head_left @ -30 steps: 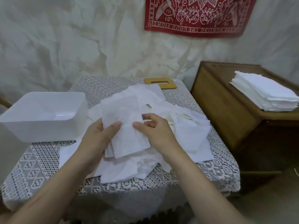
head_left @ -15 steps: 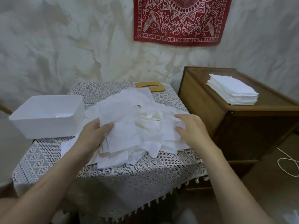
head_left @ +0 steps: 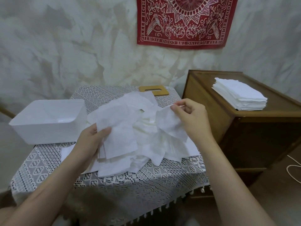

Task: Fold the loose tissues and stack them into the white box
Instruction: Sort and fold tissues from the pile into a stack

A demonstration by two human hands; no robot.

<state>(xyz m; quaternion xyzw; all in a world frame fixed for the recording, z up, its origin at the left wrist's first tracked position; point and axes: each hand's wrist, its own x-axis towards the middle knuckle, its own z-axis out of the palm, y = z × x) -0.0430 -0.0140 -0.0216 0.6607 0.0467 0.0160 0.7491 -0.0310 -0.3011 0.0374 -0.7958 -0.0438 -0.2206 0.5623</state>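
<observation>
A heap of loose tissues (head_left: 146, 137) covers the middle of the frame, lying on a small table under a lace cloth (head_left: 114, 180) with an open, netted pattern and a fringed lower edge. The heap spreads mostly from upper centre toward lower right, its sheets thin, soft, crinkled and overlapping at odd angles.

The left hand (head_left: 91, 142), coming in from lower left, is closed on a small stack of folded tissues (head_left: 120, 141), thumb on top and fingers beneath. That stack is a rough rectangle with its long axis running from upper left to lower right, its free end pointing toward the lower centre of the frame.

The right hand (head_left: 190, 118), reaching in from lower right, pinches the upper corner of a single tissue (head_left: 171, 126) between thumb and fingertips. The sheet hangs from the pinch, its length slanting down toward the lower right, its lower part resting on the heap.

The white box (head_left: 47, 121) sits at the left of the frame on the table's edge, just beside the heap. It is a smooth, glossy plastic tub, rectangular with rounded corners, open at the top, its long axis running left to right.

A flat wooden lid (head_left: 154, 90) with a slot lies at the far end of the table. At right, a brown wooden cabinet (head_left: 244, 132) carries a neat stack of tissues (head_left: 239, 95).
</observation>
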